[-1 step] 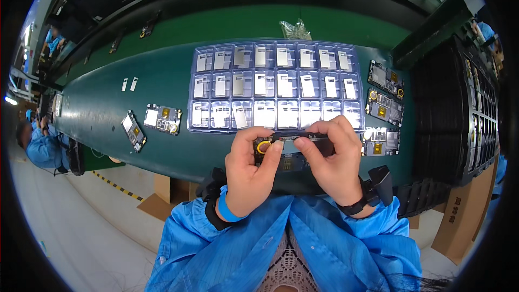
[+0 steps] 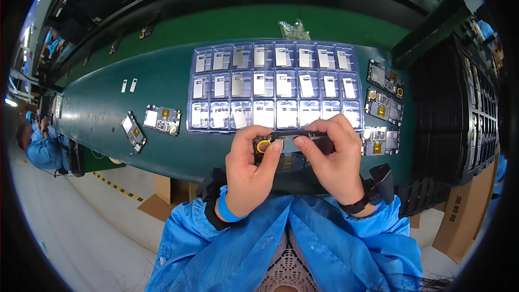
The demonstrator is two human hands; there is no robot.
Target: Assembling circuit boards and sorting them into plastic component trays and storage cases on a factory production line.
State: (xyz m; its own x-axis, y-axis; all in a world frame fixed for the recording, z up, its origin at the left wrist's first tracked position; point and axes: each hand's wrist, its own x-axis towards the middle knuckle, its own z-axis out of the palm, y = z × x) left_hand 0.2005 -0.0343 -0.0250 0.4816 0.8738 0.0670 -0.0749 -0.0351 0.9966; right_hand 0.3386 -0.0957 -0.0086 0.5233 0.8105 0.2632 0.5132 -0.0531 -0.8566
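Note:
A dark circuit board [image 2: 288, 145] with a yellow ring at its left end is held up in front of me, just before the near edge of the clear tray. My left hand [image 2: 251, 163] pinches its left end between thumb and fingers. Gripping the right part is my right hand [image 2: 334, 158], thumb pressed on the near face. A silver plate shows between my two thumbs; the fingertips behind the board are hidden. Below it a second circuit board [image 2: 292, 163] is partly visible near the table's front edge. The clear compartment tray [image 2: 191, 105] holds rows of small silver metal plates.
Two more boards [image 2: 162, 119] lie on the green table [image 2: 97, 109] to the left, near two small white strips [image 2: 133, 85]. Several boards [image 2: 384, 106] line the tray's right side. A tall stack of black trays [image 2: 440, 113] stands at far right. A plastic bag [image 2: 294, 30] lies behind the tray.

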